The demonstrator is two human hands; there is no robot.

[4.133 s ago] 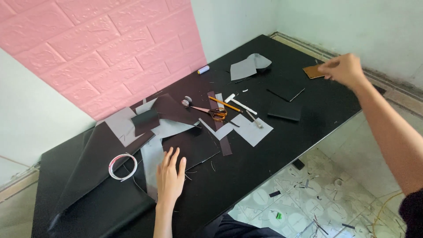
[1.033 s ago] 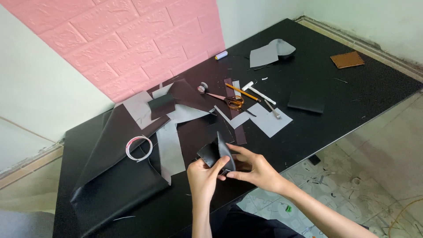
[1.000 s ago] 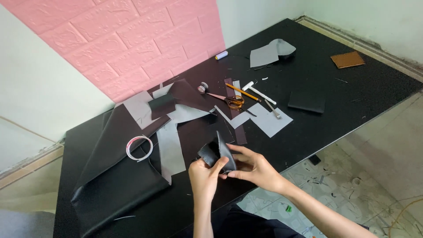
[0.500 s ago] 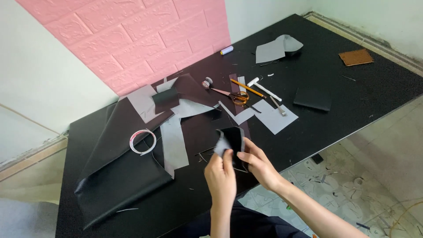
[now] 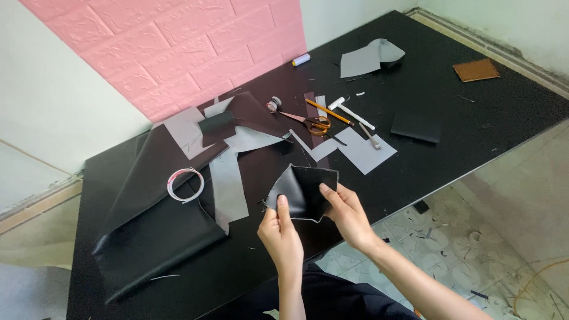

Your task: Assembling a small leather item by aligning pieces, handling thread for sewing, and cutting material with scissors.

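— Since half a second before, both hands had lowered the black leather piece (image 5: pixel 303 192) a little, and it had opened out flatter between them.

— How was it held?

— The left hand (image 5: pixel 281 231) pinched the lower left edge, thumb on top, fingers closed behind. The right hand (image 5: pixel 349 214) gripped the right edge, fingers curled shut on it. The piece hung just above the black table (image 5: pixel 474 124), near its front edge.

— Any packages or labels about?

— No labels that I could make out. At ten o'clock from the piece lay a white tape ring (image 5: pixel 185 184) on a big black leather sheet (image 5: pixel 148 237). At twelve o'clock sat orange-handled scissors (image 5: pixel 311 123) beside a pencil (image 5: pixel 329 111), with grey sheets (image 5: pixel 361 151) just below them. At two o'clock lay a flat black rectangle (image 5: pixel 416 126), and farther off a brown leather square (image 5: pixel 476 70). A small white-and-blue tube (image 5: pixel 301 59) rested at the pink brick wall panel (image 5: pixel 178 47).
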